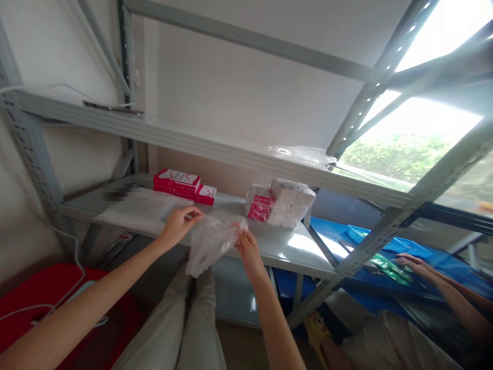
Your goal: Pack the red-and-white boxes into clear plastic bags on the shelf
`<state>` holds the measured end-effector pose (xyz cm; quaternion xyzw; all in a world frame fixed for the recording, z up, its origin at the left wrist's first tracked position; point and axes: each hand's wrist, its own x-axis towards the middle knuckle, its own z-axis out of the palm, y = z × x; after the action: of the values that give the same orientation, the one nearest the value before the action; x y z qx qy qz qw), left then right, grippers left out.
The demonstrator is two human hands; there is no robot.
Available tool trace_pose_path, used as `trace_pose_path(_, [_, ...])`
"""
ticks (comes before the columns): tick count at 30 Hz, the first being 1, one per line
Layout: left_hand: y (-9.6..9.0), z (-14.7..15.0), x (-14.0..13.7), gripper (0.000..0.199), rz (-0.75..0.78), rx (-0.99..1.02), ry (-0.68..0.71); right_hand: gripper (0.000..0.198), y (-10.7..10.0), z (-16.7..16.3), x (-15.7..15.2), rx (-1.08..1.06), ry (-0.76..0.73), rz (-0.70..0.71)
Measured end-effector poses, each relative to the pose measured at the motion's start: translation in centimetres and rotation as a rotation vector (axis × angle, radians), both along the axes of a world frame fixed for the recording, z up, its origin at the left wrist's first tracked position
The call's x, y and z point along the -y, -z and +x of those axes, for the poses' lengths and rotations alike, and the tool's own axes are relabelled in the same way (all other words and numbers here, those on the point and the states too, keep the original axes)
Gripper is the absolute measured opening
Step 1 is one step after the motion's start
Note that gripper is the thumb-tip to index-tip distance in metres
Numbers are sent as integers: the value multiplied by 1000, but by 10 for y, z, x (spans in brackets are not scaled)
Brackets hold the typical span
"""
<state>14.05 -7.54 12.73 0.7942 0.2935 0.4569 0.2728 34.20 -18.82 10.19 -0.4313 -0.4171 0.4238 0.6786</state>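
A clear plastic bag point(211, 242) hangs between my two hands in front of the lower shelf. My left hand point(180, 224) pinches its upper left edge between thumb and fingers. On the other side, my right hand point(247, 246) grips the bag's right edge. Beyond the bag, red and white boxes point(177, 181) stand in a small stack on the shelf. To their right are a plastic-wrapped pack with a red box point(260, 205) and a larger wrapped bundle of whitish boxes point(290, 204). A flat pile of clear plastic bags point(138, 209) lies left of my left hand.
The grey metal shelf point(308, 253) ends at an upright post on the right. An upper shelf beam point(215, 149) crosses above my hands, with crumpled plastic point(302, 155) on it. At right, another person's hands point(418, 267) work over green packets point(391, 268) near a blue tray point(408, 247).
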Motion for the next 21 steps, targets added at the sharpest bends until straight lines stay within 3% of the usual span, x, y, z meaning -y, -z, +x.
trace_pose_path(4, [9, -6, -9, 30, -50, 77, -85, 33, -1, 6, -2, -167, 53, 45])
trace_pose_path(9, [9, 2, 10, 53, 207, -50, 69, 26, -3, 1, -3, -227, -63, 23])
trace_pose_path(12, [7, 8, 20, 27, 271, -215, 180, 28, -1, -2, -4, -246, -106, 0])
trace_pose_path(14, [9, 8, 19, 14, 252, -232, 195, 28, -1, -1, -3, -249, -114, -9])
trace_pose_path(21, [11, -9, 7, 19, -38, -2, 144, 26, 5, 17, 4, -293, -42, -78])
